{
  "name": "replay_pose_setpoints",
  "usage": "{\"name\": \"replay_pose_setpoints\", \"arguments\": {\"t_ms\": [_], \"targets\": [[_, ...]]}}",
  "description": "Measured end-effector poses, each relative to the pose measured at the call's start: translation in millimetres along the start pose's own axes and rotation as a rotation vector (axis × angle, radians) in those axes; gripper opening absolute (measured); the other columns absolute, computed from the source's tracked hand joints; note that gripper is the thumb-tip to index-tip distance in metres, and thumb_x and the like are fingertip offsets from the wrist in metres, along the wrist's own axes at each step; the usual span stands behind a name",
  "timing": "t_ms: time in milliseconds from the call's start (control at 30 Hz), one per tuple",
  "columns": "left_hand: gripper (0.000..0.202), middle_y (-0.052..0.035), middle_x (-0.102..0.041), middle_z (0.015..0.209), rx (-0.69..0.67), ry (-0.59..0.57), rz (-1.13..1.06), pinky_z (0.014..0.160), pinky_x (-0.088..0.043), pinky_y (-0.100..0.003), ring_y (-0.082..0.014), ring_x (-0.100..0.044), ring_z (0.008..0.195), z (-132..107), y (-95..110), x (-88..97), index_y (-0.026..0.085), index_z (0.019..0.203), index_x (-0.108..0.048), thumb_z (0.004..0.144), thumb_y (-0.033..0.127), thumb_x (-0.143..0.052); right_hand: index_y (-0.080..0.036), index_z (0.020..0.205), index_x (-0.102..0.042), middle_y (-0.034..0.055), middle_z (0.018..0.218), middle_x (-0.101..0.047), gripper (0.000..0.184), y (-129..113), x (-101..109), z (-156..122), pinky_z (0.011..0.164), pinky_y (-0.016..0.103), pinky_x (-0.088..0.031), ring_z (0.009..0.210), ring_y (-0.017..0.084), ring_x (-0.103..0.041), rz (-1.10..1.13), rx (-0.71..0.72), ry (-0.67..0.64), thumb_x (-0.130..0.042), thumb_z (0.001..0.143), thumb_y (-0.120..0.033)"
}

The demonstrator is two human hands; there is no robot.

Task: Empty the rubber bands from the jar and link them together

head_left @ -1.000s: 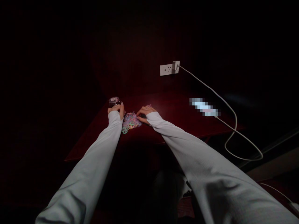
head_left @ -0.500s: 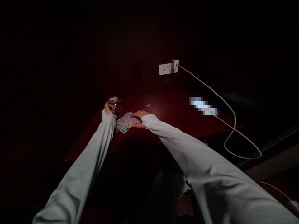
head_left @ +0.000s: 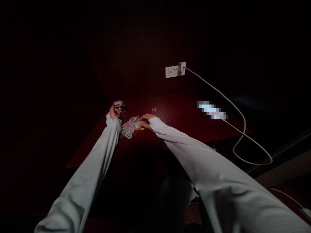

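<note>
A pile of small pastel hair ties [head_left: 130, 127], in mint, lilac, pink and yellow, lies on the dark red table [head_left: 179, 127]. My right hand [head_left: 147, 119] is at the pile's right edge, thumb and fingertips drawn together on hair ties there; exactly which ones is too small to tell. To the left, my left hand [head_left: 114, 112] curls its fingers against a small clear jar [head_left: 118, 104] with pinkish contents or lid. Part of the jar is hidden by the hand. A separate pink bunch of ties [head_left: 155, 110] lies just beyond my right hand.
At the right of the table lies a bright, blurred-out device [head_left: 211, 110] on a white cable [head_left: 228, 97]. The cable loops past the table's edge up to a charger [head_left: 181, 67] in the wall socket [head_left: 171, 72]. Surroundings are very dark.
My right hand has shifted slightly away from the pile's middle, and its thumb has come closer to the fingers. My left hand and the jar stay put.
</note>
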State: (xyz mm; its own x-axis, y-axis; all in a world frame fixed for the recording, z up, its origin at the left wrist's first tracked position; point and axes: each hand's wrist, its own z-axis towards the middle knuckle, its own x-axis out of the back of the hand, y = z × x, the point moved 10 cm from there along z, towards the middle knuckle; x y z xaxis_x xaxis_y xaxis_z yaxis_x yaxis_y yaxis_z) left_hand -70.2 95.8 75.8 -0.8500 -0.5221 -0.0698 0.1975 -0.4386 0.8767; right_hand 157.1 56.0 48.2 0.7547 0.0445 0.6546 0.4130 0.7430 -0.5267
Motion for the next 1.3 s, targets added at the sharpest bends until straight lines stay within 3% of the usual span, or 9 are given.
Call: {"name": "replay_pose_setpoints", "arguments": {"t_ms": [267, 567, 833, 967, 1067, 1300], "targets": [[0.055, -0.0034, -0.052, 0.05, 0.104, 0.076, -0.093, 0.046, -0.027, -0.03, -0.0116, -0.039, 0.042, -2.6, -8.3, 3.3, 0.025, 0.042, -0.037, 0.087, 0.054, -0.05, -0.016, 0.087, -0.075, -0.0013, 0.072, -0.066, 0.006, 23.4, 9.7, 1.2, 0.063, 0.019, -0.044, 0.064, 0.009, -0.054, 0.302, -0.203, 0.144, -0.07, 0.085, -0.018], [0.054, -0.0027, -0.054, 0.052, 0.084, 0.078, -0.071, 0.05, -0.031, -0.031, -0.0131, -0.042, 0.046, -9.7, -0.6, 0.3, 0.024, 0.045, -0.036, 0.094, 0.042, -0.048, -0.017, 0.085, -0.072, -0.0048, 0.065, -0.06, 0.009, 38.8, 6.1, 1.8, 0.059, 0.019, -0.041, 0.058, 0.007, -0.048, 0.461, -0.283, 0.186, -0.072, 0.08, -0.025], [0.056, -0.0041, -0.054, 0.051, 0.053, 0.077, -0.07, 0.051, -0.033, -0.032, -0.0144, -0.043, 0.047, -7.6, 0.5, -2.2, 0.025, 0.041, -0.036, 0.093, 0.042, -0.048, -0.017, 0.09, -0.074, -0.0009, 0.076, -0.07, 0.016, 38.5, -7.3, 3.6, 0.063, 0.019, -0.046, 0.064, 0.009, -0.057, 0.432, -0.258, 0.149, -0.077, 0.081, -0.03], [0.056, -0.0047, -0.054, 0.051, 0.041, 0.075, -0.082, 0.05, -0.03, -0.031, -0.0142, -0.042, 0.046, -7.3, 0.1, -2.3, 0.025, 0.04, -0.036, 0.091, 0.045, -0.049, -0.018, 0.099, -0.073, -0.0024, 0.077, -0.069, 0.018, 42.5, -2.1, 0.3, 0.063, 0.019, -0.047, 0.061, 0.007, -0.055, 0.416, -0.317, 0.183, -0.074, 0.081, -0.021], [0.056, -0.0049, -0.054, 0.051, 0.034, 0.06, -0.079, 0.049, -0.029, -0.031, -0.0139, -0.042, 0.046, -7.5, 0.4, -3.3, 0.025, 0.04, -0.036, 0.09, 0.047, -0.049, -0.017, 0.094, -0.075, -0.0016, 0.079, -0.07, 0.014, 42.7, 3.6, -1.0, 0.067, 0.02, -0.048, 0.064, 0.008, -0.056, 0.344, -0.342, 0.183, -0.073, 0.08, -0.016], [0.059, -0.0048, -0.052, 0.049, -0.004, 0.012, -0.013, 0.049, -0.032, -0.03, -0.0156, -0.044, 0.048, -8.1, 7.0, -7.3, 0.026, 0.042, -0.035, 0.086, 0.063, -0.05, -0.018, 0.088, -0.078, 0.0001, 0.079, -0.074, 0.008, 43.1, 13.7, -3.2, 0.071, 0.023, -0.049, 0.066, 0.01, -0.058, 0.212, -0.362, 0.186, -0.077, 0.08, -0.018]]}}
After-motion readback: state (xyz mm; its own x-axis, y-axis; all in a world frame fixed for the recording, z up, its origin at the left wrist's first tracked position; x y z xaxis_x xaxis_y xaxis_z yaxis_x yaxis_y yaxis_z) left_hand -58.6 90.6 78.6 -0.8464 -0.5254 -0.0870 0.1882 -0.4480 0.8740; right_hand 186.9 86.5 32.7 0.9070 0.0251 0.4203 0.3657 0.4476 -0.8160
